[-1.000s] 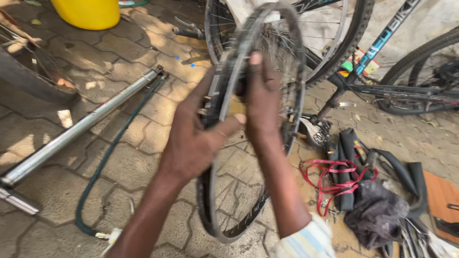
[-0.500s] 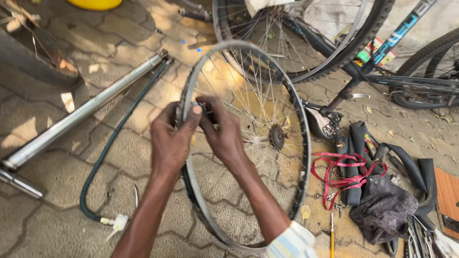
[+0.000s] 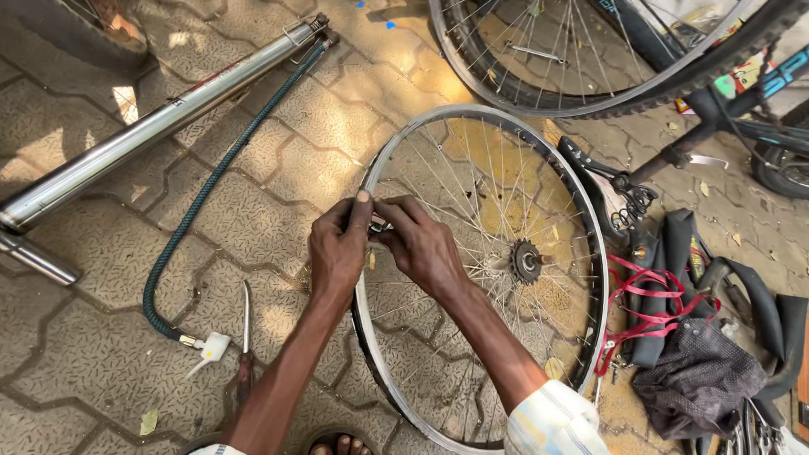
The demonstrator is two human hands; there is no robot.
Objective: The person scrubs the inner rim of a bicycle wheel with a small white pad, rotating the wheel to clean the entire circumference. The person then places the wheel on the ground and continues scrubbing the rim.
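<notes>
Both hands, left hand (image 3: 337, 248) and right hand (image 3: 421, 246), pinch closed on the stiff, light wheel rim (image 3: 590, 244), best held at its edge.

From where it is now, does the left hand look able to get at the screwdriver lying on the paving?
Probably yes: the left hand grips the wheel rim, and the screwdriver lies uncovered on the paving beside that forearm, with nothing between them.

Colourful printed package (image 3: 740, 80) lying on paved floor near far right edge, green, red and yellow, showing partly behind bicycle tyre (image 3: 674, 80). Yellow label (image 3: 696, 253) showing on black inner tube (image 3: 674, 253) at right. No signs, no screens showing.
</notes>
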